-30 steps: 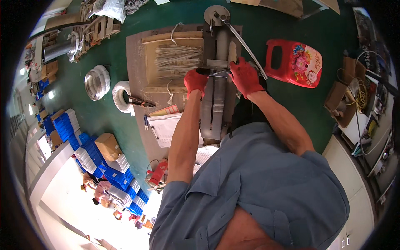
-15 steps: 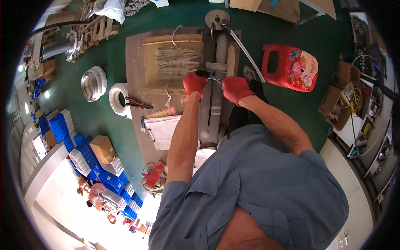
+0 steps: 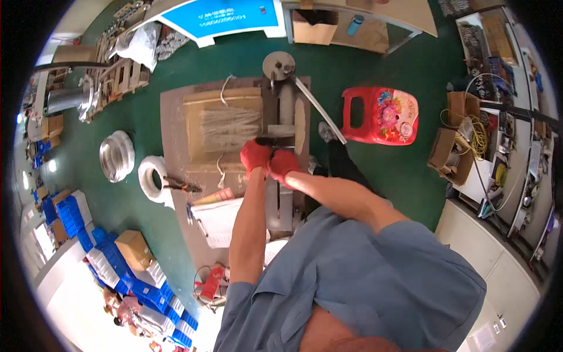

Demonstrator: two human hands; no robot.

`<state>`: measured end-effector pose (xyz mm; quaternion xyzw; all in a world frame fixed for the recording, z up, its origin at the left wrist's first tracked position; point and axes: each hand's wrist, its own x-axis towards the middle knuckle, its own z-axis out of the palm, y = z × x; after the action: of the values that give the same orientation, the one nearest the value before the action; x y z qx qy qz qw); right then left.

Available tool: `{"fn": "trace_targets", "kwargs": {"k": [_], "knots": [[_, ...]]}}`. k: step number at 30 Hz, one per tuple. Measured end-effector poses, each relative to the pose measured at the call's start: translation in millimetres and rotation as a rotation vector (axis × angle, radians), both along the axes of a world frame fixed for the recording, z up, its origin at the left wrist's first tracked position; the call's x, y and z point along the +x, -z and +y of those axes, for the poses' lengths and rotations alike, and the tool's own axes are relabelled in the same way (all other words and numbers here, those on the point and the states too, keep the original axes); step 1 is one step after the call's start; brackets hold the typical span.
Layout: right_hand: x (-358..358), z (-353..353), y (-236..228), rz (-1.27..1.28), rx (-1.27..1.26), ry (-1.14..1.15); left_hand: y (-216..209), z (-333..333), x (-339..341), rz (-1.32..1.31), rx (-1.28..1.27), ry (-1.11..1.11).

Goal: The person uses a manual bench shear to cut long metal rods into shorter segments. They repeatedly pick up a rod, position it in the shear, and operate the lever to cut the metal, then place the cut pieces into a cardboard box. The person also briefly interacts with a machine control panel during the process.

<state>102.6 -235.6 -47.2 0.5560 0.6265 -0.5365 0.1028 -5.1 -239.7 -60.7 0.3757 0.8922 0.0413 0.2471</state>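
Both of my hands wear red gloves and are close together over the metal rail (image 3: 286,108) of a bench device. My left hand (image 3: 255,157) is closed beside a dark piece (image 3: 275,141) lying across the rail; what it grips is hidden. Against it, slightly to the right, my right hand (image 3: 283,164) is also closed, its contents covered by the glove. Left of the rail, a shallow wooden tray (image 3: 223,165) holds a bundle of thin straight wires (image 3: 231,128). A round metal plate (image 3: 278,66) with a long silvery bar (image 3: 319,110) sits at the rail's far end.
Papers (image 3: 221,222), pliers (image 3: 183,185) and a red tool (image 3: 211,284) lie on the left and near parts of the bench (image 3: 173,117). A white coil (image 3: 153,179) hangs by its left edge. On the right stand a red plastic stool (image 3: 352,135) and cartons (image 3: 443,148).
My right hand has come in against my left; a shiny metal piece seen between them is now hidden. The whole view has shifted, showing more of the far side of the room.
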Motion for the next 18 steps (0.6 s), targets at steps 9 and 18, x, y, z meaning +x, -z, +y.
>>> {"fn": "trace_targets", "kwargs": {"k": [9,18], "knots": [[48.0,58.1,1.5,0.147,0.069,-0.305,5.4,-6.8,-13.8,-0.148,0.030,-0.015],[195.1,167.3,-17.3,-0.173,0.555,-0.164,-59.0,20.2,-14.6,-0.014,0.580,-0.213]]}}
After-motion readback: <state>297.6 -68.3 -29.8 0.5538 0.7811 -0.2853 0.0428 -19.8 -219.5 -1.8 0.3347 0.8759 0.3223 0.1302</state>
